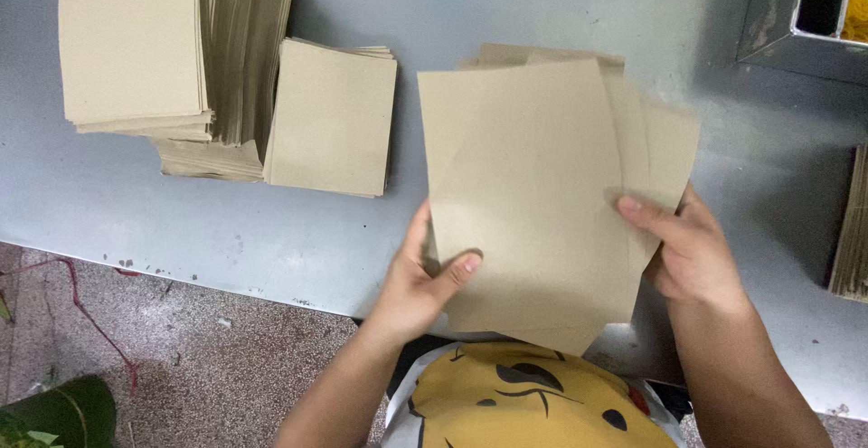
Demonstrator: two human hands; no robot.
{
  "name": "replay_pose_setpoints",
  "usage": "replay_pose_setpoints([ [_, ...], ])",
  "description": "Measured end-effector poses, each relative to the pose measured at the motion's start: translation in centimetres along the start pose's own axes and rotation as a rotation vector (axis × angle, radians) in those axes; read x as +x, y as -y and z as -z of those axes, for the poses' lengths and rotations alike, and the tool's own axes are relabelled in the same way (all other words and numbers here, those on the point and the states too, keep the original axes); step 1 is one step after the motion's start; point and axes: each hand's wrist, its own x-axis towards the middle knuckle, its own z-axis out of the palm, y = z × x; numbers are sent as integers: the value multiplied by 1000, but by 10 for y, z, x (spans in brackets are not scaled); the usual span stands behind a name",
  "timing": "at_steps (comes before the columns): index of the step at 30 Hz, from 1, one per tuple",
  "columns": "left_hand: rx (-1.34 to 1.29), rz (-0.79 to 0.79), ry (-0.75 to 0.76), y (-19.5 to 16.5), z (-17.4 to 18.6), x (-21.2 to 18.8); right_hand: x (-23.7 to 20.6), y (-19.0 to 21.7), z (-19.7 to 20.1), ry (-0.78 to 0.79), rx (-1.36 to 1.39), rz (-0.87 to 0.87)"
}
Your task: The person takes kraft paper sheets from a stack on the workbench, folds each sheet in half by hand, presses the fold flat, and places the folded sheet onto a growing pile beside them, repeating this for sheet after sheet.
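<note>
Both my hands hold a fanned bunch of tan cardboard sheets [529,186] above the grey table [226,222]. My left hand [420,281] grips the lower left edge, thumb lying on the top sheet. My right hand [687,249] holds the right side, thumb pressed on the front, with several sheets spread out behind toward the upper right.
A tall stack of larger tan sheets [136,46] stands at the table's back left, with a lower pile of smaller sheets [330,118] beside it. A grey metal box [800,37] sits at the back right. More cardboard [852,226] lies at the right edge. Speckled floor shows below.
</note>
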Motion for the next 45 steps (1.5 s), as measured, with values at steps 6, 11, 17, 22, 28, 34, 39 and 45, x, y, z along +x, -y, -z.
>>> replay_pose_setpoints([
  [6, 386, 336, 27, -36, -1, -9, 4, 13, -7, 13, -200, 112],
  [11, 544, 113, -93, -37, 2, 2, 17, 11, -16, 148, -168, 183],
  [17, 955, -210, -53, -44, 15, 23, 24, 7, -47, -35, -415, 327],
  [22, 818, -237, -129, -43, 8, 25, 19, 13, -46, -24, -347, 498],
  [28, 1044, -314, -206, -32, 7, 48, 40, -4, -37, -98, -766, 366],
  [34, 642, -277, -109, -26, 15, 71, 58, 15, -32, -128, -138, 150],
  [39, 628, -389, -80, -2, -9, 91, 55, 22, -61, 37, -331, 301],
  [45, 125, -226, -163, 7, 9, 105, 52, 30, -51, -140, -137, 168],
])
